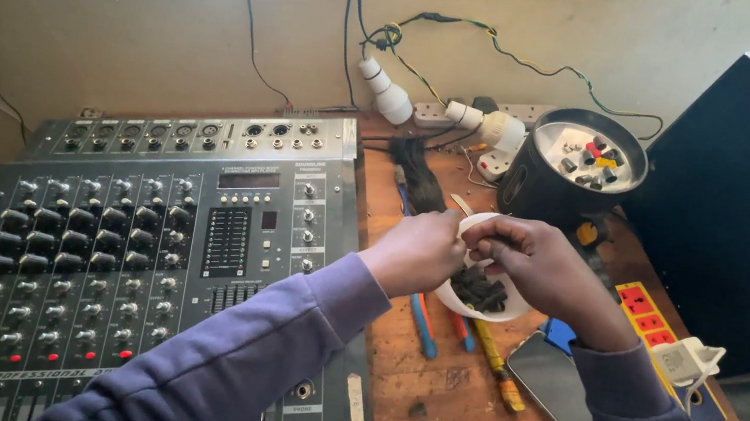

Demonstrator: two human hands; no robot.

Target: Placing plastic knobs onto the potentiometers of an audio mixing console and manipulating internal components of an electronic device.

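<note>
Both hands met over a small white bowl [489, 305] on the wooden counter [444, 416] — the bowl held little dark parts [479, 290]. The left hand [418, 251] had its fingers pinched shut near the rim, but what they held was too small to see. The right hand [534, 262] curled over the bowl, fingers bent close together. Many parts lay in the bowl, so the picking looked only partly done — the big grey mixer [155, 248] sat just beside, untouched
</note>
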